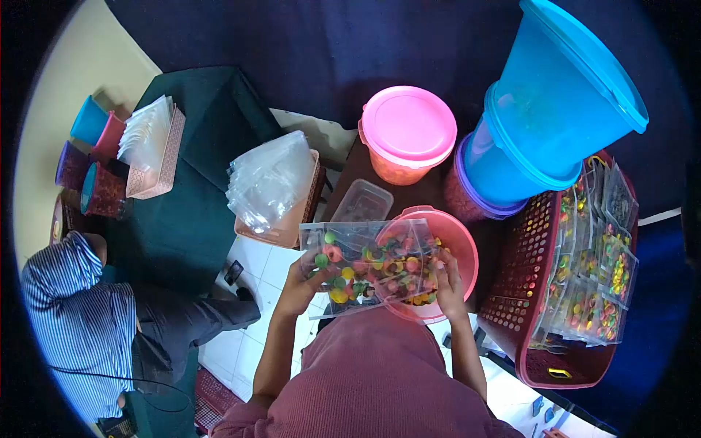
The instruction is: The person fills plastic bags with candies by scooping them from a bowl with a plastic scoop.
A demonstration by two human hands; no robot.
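Note:
Both of my hands hold clear plastic packets with colourful round pieces, in front of my body. My left hand [301, 283] grips the left side of a clear packet [343, 274] with green, yellow and red pieces. On the right, my right hand [450, 283] has its fingers on the right side of the overlapping packets, over a pink tub [467, 252] with more colourful pieces in it. Just beyond the packets lies a small clear plastic container [363, 201]. The packets hide part of the tub and some fingertips.
A dark red basket [520, 292] full of filled packets stands right. Blue buckets [522, 135] and a pink-lidded tub [409, 128] stand behind. Empty bags [269, 182] fill a basket [274, 232] to the left. Another person [87, 321] in a striped top sits far left.

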